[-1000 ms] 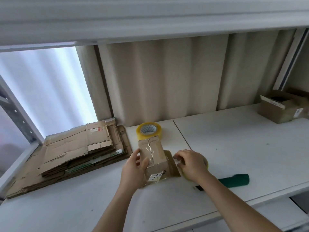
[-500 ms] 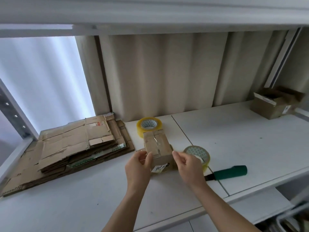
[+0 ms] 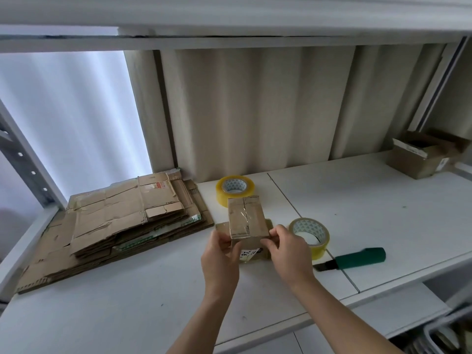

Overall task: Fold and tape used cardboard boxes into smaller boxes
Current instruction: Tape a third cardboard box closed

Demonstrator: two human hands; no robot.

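White shelf (image 3: 153, 315), taped small box (image 3: 246, 221) between hands

The left hand (image 3: 220, 259) covers the small box's (image 3: 247, 223) near-left corner, and the right hand (image 3: 290, 254) hides its right edge and the near side of 1 tape roll (image 3: 310, 235). The box label (image 3: 248, 254) is too small to read. Both forearms run off the bottom edge. The knife (image 3: 353, 259) blade is mostly indistinct.

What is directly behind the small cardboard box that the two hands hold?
Behind the small box, held by the left hand and right hand, stands a yellow tape roll on the white table. The box covers the roll's near lower edge, so contact cannot be judged.
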